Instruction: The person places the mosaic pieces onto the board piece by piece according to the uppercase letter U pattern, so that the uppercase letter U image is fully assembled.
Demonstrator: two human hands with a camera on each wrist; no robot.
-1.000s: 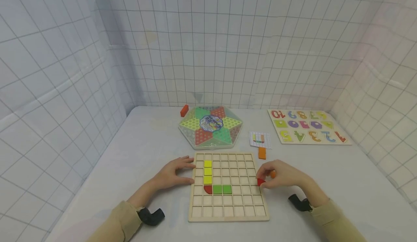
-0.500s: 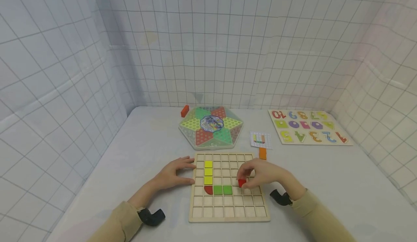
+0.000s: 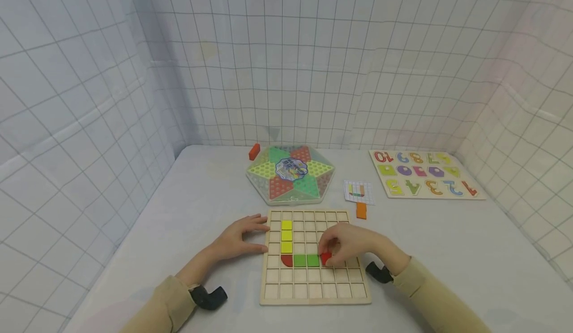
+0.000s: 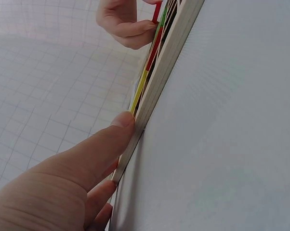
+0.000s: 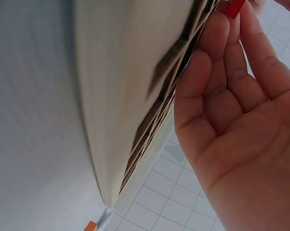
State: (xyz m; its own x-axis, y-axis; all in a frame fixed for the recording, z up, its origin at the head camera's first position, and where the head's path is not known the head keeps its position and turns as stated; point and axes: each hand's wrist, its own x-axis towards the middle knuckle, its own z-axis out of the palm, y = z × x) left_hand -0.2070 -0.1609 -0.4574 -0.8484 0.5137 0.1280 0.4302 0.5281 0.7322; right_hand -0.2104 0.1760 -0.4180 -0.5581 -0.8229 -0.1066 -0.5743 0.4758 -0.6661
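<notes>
A wooden grid board [image 3: 295,291] lies on the table. Three yellow square tiles [image 3: 286,236] form a column in its cells, with a dark red quarter-round tile [image 3: 287,260] below and two green square tiles [image 3: 306,261] running right from it. My right hand [image 3: 351,243] pinches a red tile [image 3: 326,259], tilted over the cell beside the right-hand green one; its red edge [image 5: 235,8] shows at the fingertips in the right wrist view. My left hand [image 3: 237,237] rests against the board's left edge, thumb [image 4: 113,134] on the rim and fingers extended.
Behind the board lies a hexagonal Chinese checkers set [image 3: 291,173], a red block [image 3: 254,152] at its upper left. A pattern card [image 3: 359,192] and an orange tile [image 3: 361,210] are near the board's far right corner. Further right lies a number puzzle [image 3: 427,174].
My right hand has carried the red tile left from the board's right edge to beside the green tiles, and lowered it. An orange piece seen earlier by that hand is now hidden. My left hand stays put.
</notes>
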